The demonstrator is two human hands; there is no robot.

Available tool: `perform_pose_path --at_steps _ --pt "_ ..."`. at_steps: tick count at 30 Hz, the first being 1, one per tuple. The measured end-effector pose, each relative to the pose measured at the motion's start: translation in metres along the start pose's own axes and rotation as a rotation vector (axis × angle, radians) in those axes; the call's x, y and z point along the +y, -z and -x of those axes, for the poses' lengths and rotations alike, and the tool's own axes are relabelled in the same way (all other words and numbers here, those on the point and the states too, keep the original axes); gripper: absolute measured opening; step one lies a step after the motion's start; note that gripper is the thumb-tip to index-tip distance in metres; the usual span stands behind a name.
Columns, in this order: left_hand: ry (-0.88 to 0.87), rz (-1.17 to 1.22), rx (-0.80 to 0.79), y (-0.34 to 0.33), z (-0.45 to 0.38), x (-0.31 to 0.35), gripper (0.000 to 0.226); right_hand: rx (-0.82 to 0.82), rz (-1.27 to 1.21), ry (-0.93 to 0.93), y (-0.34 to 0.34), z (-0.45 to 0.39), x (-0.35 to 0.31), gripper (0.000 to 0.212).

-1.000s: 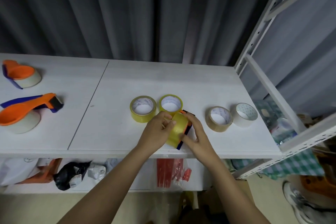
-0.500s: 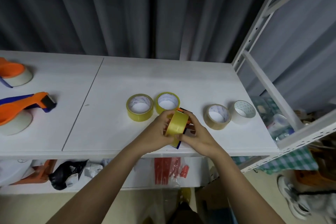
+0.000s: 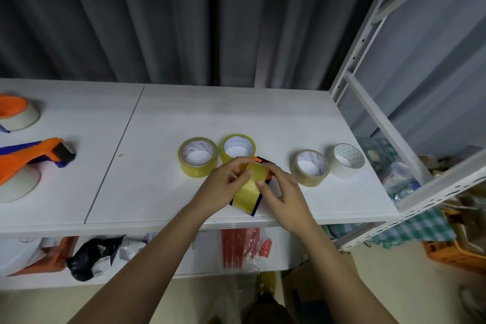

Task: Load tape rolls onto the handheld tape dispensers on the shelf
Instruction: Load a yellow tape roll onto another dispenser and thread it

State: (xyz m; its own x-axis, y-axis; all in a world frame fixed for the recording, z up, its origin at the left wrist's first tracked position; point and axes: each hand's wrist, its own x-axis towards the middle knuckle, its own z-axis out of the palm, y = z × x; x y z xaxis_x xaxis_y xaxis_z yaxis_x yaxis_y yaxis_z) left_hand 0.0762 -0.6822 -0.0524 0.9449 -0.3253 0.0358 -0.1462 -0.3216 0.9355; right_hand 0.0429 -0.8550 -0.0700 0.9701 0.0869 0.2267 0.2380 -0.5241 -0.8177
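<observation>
A person's left hand (image 3: 226, 183) and right hand (image 3: 282, 192) are working together at the front edge of the white shelf (image 3: 163, 187), where a yellow tape roll (image 3: 249, 188) is sitting on edge against an orange-and-blue handheld dispenser (image 3: 263, 166) that is largely hidden beneath the hands. The left hand is curling its fingers round the upper rim of the roll, thumb pressing on the band; the right hand is cupping the roll's far side with its fingertips (image 3: 260, 183) touching the tape face, though whether those fingers are gripping the roll or the dispenser frame behind it cannot be told. Four spare rolls are waiting just behind: two yellow rolls (image 3: 198, 156) side by side, then a clear roll (image 3: 310, 168) and a white roll (image 3: 346, 159) further right. Two loaded orange dispensers (image 3: 29, 158) are lying well apart at the left end of the shelf. The roll is looking light and rigid, its cardboard core keeping it round, while the glossy outer band is likely slick under the fingers. The flat side walls or the core look the surer places to take hold, since squeezing the smooth band alone could let the roll turn or slip as it is being seated
</observation>
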Motion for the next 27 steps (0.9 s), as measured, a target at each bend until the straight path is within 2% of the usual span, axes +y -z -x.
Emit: perform_pose_path --at_steps 5,8,11,14,16,21,27 --pt "0.023 0.008 -0.106 0.004 0.001 -0.004 0.036 -0.136 -0.06 -0.206 0.01 -0.02 0.007 0.018" --pt "0.026 0.026 -0.121 0.004 0.002 -0.006 0.042 -0.188 -0.039 -0.275 0.012 -0.027 0.004 0.021" --pt "0.017 0.026 -0.074 -0.001 0.001 -0.007 0.038 -0.012 0.095 -0.088 0.008 -0.024 -0.001 0.022" --pt "0.028 0.01 -0.031 -0.006 -0.001 -0.008 0.034 0.161 0.186 0.094 0.008 -0.017 -0.011 0.014" --pt "0.05 -0.008 -0.008 -0.008 -0.002 -0.008 0.03 0.163 0.235 0.135 0.01 -0.013 -0.018 0.011" --pt "0.048 -0.079 0.029 -0.011 -0.005 -0.005 0.023 0.029 0.356 0.222 0.021 -0.001 -0.027 0.016" --pt "0.091 -0.046 -0.015 -0.015 -0.002 -0.005 0.035 -0.002 0.328 0.196 0.029 -0.003 -0.022 0.017"
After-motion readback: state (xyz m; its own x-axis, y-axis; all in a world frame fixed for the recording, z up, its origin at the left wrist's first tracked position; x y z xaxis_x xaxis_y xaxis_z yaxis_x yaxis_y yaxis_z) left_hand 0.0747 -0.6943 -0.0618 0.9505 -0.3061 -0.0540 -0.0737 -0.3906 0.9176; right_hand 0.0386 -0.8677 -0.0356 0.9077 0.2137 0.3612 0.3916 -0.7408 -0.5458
